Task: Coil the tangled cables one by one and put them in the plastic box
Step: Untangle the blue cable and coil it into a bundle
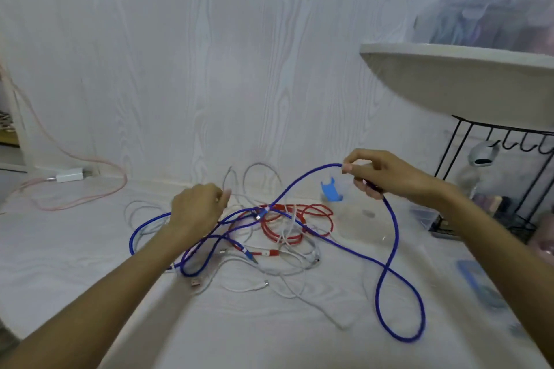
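A tangle of cables lies mid-table: a long blue cable (392,231), a red cable (299,216) and several white cables (287,272). My right hand (386,174) is raised above the table and pinches the blue cable near one end, which arcs left into the tangle and also hangs down in a large loop at the front right. My left hand (198,210) hovers over the tangle's left side with curled fingers gripping cable strands there. The clear plastic box (368,219) with a blue clip (329,189) stands just right of the tangle.
A white charger plug (70,174) with a pink cable (90,189) lies at the back left by the wall. A black wire rack (491,177) with hooks stands at the right under a white shelf (458,75). A blue object (476,278) lies at the right edge.
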